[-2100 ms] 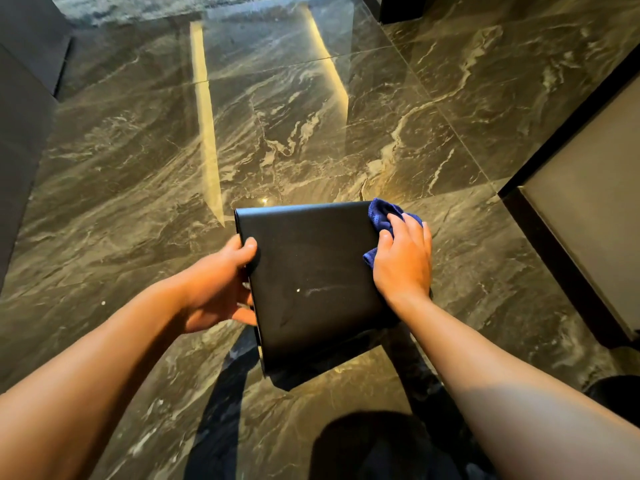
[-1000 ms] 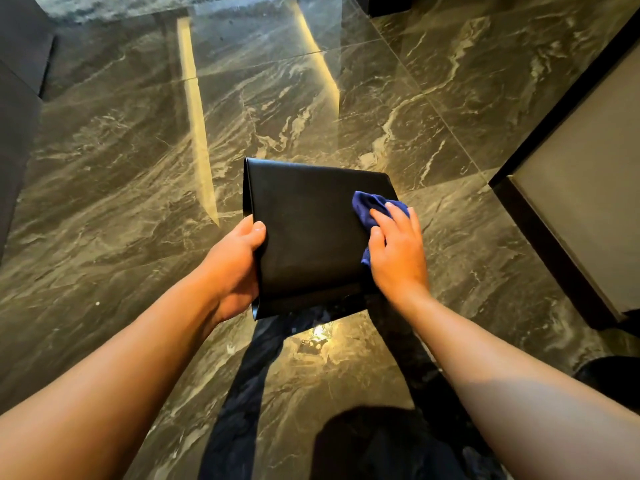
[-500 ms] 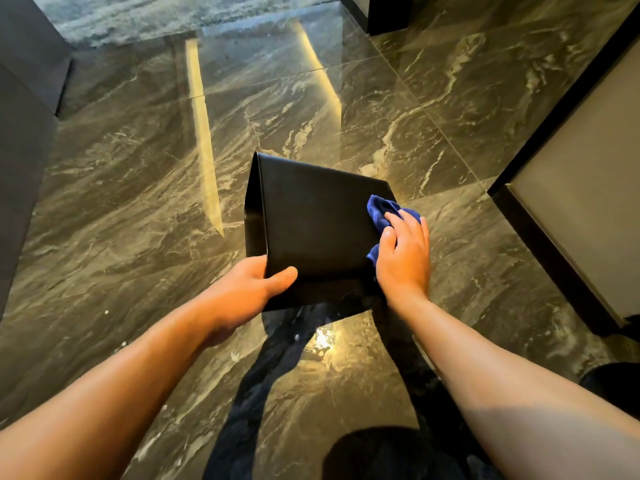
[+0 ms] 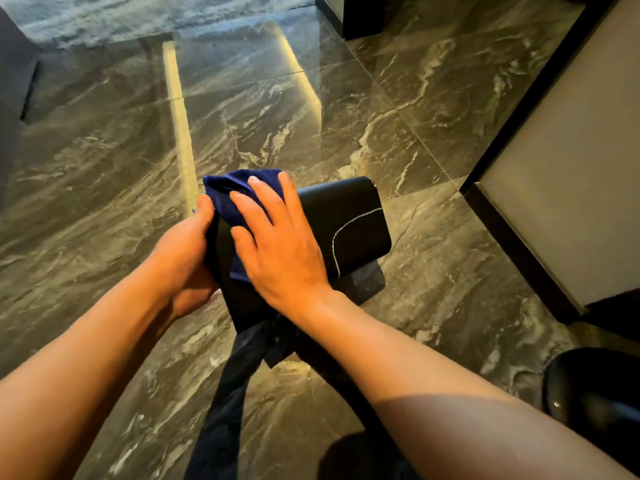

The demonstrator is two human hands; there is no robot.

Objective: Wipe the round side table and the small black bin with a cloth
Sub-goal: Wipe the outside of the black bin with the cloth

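Observation:
The small black bin (image 4: 346, 223) is tipped over and held above the marble floor, with a thin pale curved line on its upper face. My left hand (image 4: 183, 258) grips the bin's left edge from below. My right hand (image 4: 277, 244) lies flat with fingers spread, pressing the blue cloth (image 4: 239, 185) onto the bin's left part. The cloth bunches out beyond my fingertips at the far left corner. The round side table is not in view.
Glossy dark marble floor (image 4: 104, 168) spreads all around. A beige panel with a black frame (image 4: 561, 188) stands at the right. A dark round object (image 4: 595, 389) sits at the lower right. A dark post (image 4: 360, 15) stands at the top.
The bin has been turned, so a different face is up. My right hand with the cloth slid from the bin's right edge across to its left side. My left hand shifted under the left edge.

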